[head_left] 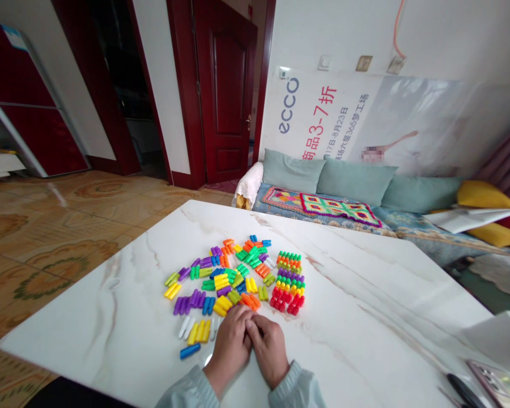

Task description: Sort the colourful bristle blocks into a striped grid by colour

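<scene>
My left hand [232,343] and my right hand [269,347] are brought together over the front of the table, their fingers curled and touching. Whatever may lie between the fingers is hidden. Just beyond them spreads a loose pile of small plastic peg-like blocks [221,280] in purple, yellow, green, orange, blue and white. White pieces [187,327], yellow pieces [199,332] and a blue piece [190,351] lie left of my left hand. To the right of the pile, an ordered block of joined pieces [288,283] runs in coloured rows, with red nearest me.
The white marbled table [357,334] extends to both sides. A phone [495,379], a dark object [465,391] and a white box [499,340] are at the right front. Behind the table stands a sofa with cushions [355,180]; a red door [227,90] is farther back.
</scene>
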`<state>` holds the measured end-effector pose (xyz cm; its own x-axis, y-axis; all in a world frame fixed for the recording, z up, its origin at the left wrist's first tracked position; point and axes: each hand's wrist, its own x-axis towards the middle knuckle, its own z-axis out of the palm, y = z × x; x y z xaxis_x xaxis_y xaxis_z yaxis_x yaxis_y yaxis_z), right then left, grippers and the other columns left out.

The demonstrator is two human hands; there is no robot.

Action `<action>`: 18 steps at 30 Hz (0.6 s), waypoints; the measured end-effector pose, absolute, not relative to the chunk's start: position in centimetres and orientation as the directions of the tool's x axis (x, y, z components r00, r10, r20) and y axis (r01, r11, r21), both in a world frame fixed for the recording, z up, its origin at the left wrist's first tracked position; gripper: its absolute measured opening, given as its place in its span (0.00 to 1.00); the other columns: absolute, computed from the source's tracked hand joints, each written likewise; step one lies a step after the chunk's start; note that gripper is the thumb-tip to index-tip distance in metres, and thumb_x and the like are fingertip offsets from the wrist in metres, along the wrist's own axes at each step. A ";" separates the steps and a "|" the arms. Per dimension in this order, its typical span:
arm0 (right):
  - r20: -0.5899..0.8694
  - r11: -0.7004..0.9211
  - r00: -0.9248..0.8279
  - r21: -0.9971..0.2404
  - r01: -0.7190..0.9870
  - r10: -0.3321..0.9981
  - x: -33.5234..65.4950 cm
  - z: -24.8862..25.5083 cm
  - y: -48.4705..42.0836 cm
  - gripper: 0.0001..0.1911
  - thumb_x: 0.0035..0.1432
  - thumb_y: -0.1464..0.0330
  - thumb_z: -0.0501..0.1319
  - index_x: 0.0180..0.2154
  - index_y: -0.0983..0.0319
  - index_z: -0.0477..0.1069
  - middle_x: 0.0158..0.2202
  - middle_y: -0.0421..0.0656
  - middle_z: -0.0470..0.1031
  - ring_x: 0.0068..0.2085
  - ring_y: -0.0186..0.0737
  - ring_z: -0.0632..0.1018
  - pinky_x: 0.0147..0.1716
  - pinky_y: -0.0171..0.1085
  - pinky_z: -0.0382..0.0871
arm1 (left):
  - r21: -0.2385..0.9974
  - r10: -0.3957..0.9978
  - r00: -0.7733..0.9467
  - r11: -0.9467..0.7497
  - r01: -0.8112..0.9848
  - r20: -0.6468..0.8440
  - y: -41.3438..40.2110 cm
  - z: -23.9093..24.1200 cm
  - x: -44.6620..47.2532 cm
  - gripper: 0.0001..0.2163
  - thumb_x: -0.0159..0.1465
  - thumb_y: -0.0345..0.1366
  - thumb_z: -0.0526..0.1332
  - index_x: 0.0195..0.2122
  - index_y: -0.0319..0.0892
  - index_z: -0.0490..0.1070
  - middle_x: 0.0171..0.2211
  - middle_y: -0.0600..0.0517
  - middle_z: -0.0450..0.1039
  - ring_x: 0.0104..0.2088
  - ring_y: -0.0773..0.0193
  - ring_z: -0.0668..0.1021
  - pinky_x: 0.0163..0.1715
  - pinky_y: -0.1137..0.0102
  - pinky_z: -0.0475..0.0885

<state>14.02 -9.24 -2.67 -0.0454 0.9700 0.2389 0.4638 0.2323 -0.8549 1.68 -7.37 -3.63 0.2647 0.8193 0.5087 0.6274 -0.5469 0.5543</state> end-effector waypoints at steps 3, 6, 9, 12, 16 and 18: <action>0.247 0.242 -0.052 -0.848 0.471 0.968 14.0 -2.7 -9.1 0.20 0.67 0.58 0.54 0.31 0.62 0.76 0.27 0.43 0.77 0.29 0.37 0.74 0.31 0.31 0.63 | 0.560 0.824 0.268 -0.543 0.626 0.499 -7.4 -3.7 1.7 0.11 0.63 0.28 0.52 0.41 0.40 0.74 0.40 0.43 0.76 0.43 0.53 0.77 0.45 0.57 0.75; 0.248 0.241 -0.051 -0.845 0.478 0.968 14.0 -2.8 -9.0 0.20 0.67 0.58 0.53 0.30 0.62 0.75 0.27 0.43 0.76 0.29 0.37 0.74 0.30 0.31 0.63 | 0.560 0.824 0.270 -0.543 0.626 0.498 -7.3 -3.8 1.7 0.11 0.64 0.28 0.52 0.40 0.39 0.73 0.40 0.43 0.76 0.43 0.52 0.77 0.46 0.56 0.74; 0.244 0.234 -0.044 -0.841 0.488 0.969 14.0 -2.9 -9.0 0.21 0.67 0.57 0.54 0.29 0.62 0.74 0.26 0.42 0.76 0.28 0.36 0.73 0.29 0.31 0.62 | 0.559 0.824 0.268 -0.543 0.627 0.499 -7.3 -3.8 1.7 0.11 0.64 0.28 0.52 0.40 0.39 0.73 0.40 0.43 0.76 0.43 0.52 0.77 0.45 0.56 0.74; 0.239 0.231 -0.045 -0.846 0.481 0.970 14.0 -2.8 -9.1 0.22 0.67 0.56 0.53 0.29 0.62 0.75 0.26 0.42 0.76 0.28 0.36 0.73 0.30 0.31 0.63 | 0.562 0.824 0.265 -0.543 0.624 0.501 -7.4 -3.7 1.7 0.11 0.64 0.28 0.52 0.40 0.40 0.74 0.40 0.43 0.76 0.43 0.53 0.77 0.45 0.57 0.74; 0.238 0.232 -0.048 -0.850 0.473 0.970 14.0 -2.7 -9.2 0.22 0.67 0.56 0.53 0.30 0.63 0.76 0.27 0.43 0.76 0.29 0.37 0.74 0.31 0.31 0.64 | 0.565 0.826 0.270 -0.541 0.623 0.494 -7.4 -3.6 1.7 0.12 0.63 0.28 0.51 0.41 0.40 0.74 0.40 0.43 0.76 0.43 0.53 0.77 0.45 0.56 0.74; 0.240 0.232 -0.046 -0.847 0.477 0.970 14.0 -2.6 -9.2 0.22 0.67 0.56 0.53 0.30 0.63 0.76 0.27 0.43 0.76 0.29 0.37 0.74 0.30 0.31 0.64 | 0.565 0.829 0.267 -0.537 0.627 0.492 -7.4 -3.6 1.7 0.12 0.64 0.28 0.51 0.40 0.40 0.74 0.40 0.43 0.76 0.43 0.53 0.77 0.45 0.56 0.74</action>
<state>14.04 -9.16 -2.61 -0.0462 0.9698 0.2397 0.4774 0.2322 -0.8475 1.73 -7.36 -3.60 0.2669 0.8288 0.4917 0.6266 -0.5369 0.5649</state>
